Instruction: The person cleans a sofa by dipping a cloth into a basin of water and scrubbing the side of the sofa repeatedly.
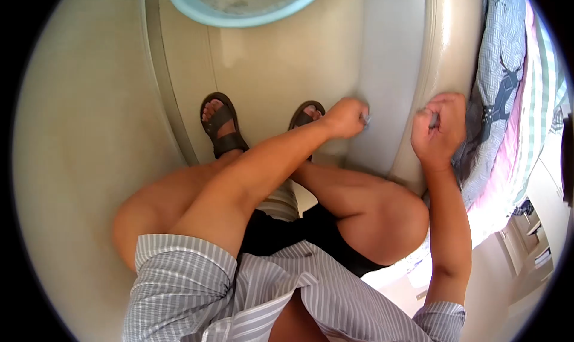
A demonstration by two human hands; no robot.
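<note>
My left hand (345,117) is closed in a fist above my right foot, with a small grey-blue item (366,120) showing at its fingertips. My right hand (440,126) is also closed, close to the hanging cloth, and pinches a small grey item (433,121) between thumb and fingers. What either item is stays too small to tell. The hands are a short way apart and do not touch. Below them are my bare knees, and my feet in dark sandals (222,126) rest on the pale tiled floor.
A light blue basin (197,10) holding sudsy water stands on the floor ahead of my feet. A pale rounded ledge (445,49) runs down the right, draped with blue-grey checked cloth (499,73) and pink striped cloth (508,162).
</note>
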